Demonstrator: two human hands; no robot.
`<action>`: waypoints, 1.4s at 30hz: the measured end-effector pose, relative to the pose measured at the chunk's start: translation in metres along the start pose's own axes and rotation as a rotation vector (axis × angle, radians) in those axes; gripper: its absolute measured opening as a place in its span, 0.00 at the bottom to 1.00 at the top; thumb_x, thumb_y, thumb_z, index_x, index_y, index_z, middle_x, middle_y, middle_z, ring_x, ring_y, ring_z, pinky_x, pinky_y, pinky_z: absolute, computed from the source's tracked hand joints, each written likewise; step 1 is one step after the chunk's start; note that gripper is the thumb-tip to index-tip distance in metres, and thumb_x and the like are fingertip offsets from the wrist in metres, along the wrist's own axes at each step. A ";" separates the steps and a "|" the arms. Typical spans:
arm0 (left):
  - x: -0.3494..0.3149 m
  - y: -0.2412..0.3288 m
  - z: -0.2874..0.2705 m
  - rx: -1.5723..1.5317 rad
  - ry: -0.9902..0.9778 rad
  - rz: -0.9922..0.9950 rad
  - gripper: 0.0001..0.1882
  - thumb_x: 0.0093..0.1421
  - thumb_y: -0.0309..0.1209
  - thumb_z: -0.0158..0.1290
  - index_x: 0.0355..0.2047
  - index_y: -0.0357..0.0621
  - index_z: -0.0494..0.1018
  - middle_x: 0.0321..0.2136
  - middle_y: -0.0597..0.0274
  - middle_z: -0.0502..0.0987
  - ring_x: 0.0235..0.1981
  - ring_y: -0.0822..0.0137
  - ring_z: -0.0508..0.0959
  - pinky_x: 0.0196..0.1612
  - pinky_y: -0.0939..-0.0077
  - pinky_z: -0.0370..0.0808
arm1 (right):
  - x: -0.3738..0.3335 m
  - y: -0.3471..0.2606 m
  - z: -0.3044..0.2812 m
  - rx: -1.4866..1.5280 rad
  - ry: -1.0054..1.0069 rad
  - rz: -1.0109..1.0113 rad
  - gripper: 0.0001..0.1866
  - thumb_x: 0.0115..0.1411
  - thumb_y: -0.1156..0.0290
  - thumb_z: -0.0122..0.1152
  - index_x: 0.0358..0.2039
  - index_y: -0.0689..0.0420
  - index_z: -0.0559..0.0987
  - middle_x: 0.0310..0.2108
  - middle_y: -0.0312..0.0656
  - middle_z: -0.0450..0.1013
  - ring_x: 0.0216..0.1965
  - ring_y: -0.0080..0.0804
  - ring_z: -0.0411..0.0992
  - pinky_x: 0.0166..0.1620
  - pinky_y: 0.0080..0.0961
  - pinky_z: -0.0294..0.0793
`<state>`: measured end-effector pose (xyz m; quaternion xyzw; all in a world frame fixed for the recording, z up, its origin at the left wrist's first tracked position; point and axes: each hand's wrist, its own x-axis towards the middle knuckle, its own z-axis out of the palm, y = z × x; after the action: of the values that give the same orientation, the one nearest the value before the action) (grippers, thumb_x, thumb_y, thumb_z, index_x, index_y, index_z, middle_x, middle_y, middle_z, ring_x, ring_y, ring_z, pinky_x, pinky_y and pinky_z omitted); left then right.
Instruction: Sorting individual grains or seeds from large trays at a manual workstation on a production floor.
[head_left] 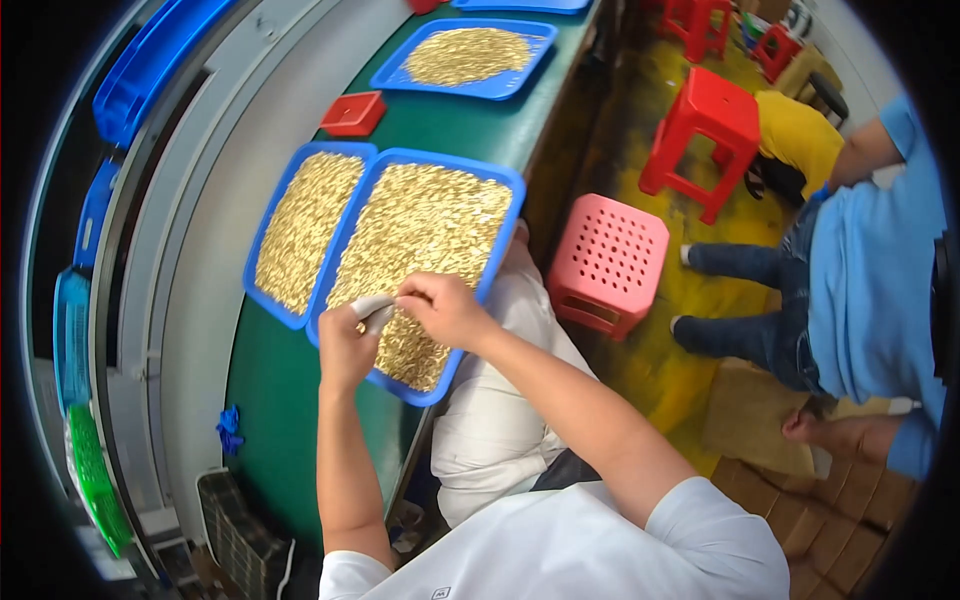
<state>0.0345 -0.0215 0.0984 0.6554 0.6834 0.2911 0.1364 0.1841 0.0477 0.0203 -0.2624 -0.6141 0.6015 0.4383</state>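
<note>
My left hand [345, 348] is over the near part of a blue tray [518, 200] filled with small gold-coloured pieces [430, 215]. White covers [372, 305] wrap the tips of its thumb and forefinger, which are closed together. From the right, my right hand [448, 308] meets these fingertips in a pinch above the same tray. Whatever is between the fingers is too small or hidden to make out. Beside this tray on the left lies a narrower-looking blue tray [250, 262], also holding gold-coloured pieces [308, 225].
Farther along the green tabletop [275, 400] are a small red box [354, 114] and another blue tray [385, 78] of pieces. A pink stool [610, 245] and a red stool [712, 110] stand right of the table. A person in blue [865, 290] is at the far right.
</note>
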 end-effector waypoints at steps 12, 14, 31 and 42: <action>0.003 0.001 -0.002 -0.044 -0.035 -0.032 0.08 0.55 0.19 0.61 0.36 0.38 0.82 0.29 0.55 0.84 0.30 0.67 0.83 0.34 0.75 0.77 | 0.004 0.017 0.000 -0.023 -0.129 0.052 0.13 0.67 0.67 0.56 0.27 0.62 0.78 0.22 0.34 0.75 0.25 0.17 0.70 0.30 0.19 0.70; 0.002 -0.002 -0.002 -0.137 -0.015 0.008 0.08 0.54 0.20 0.63 0.36 0.39 0.82 0.29 0.56 0.83 0.30 0.66 0.83 0.34 0.74 0.77 | 0.003 0.017 0.000 0.063 -0.105 0.073 0.12 0.67 0.69 0.56 0.29 0.62 0.79 0.24 0.33 0.75 0.26 0.16 0.70 0.31 0.17 0.70; -0.047 -0.057 0.035 -0.143 0.454 -0.026 0.10 0.61 0.29 0.59 0.41 0.39 0.80 0.37 0.54 0.81 0.35 0.59 0.79 0.36 0.70 0.75 | 0.037 -0.028 0.014 -0.151 0.011 -0.028 0.16 0.68 0.67 0.55 0.24 0.61 0.76 0.20 0.33 0.72 0.22 0.14 0.64 0.25 0.16 0.61; -0.048 -0.059 0.036 -0.233 0.529 -0.033 0.05 0.57 0.23 0.59 0.35 0.39 0.80 0.32 0.55 0.81 0.34 0.56 0.79 0.38 0.66 0.76 | 0.178 -0.022 0.109 -0.916 -0.052 -0.257 0.21 0.65 0.58 0.54 0.23 0.63 0.78 0.20 0.54 0.73 0.22 0.54 0.70 0.30 0.45 0.68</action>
<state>0.0119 -0.0588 0.0263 0.5255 0.6679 0.5260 0.0324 0.0106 0.1408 0.0933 -0.3353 -0.8544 0.2161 0.3330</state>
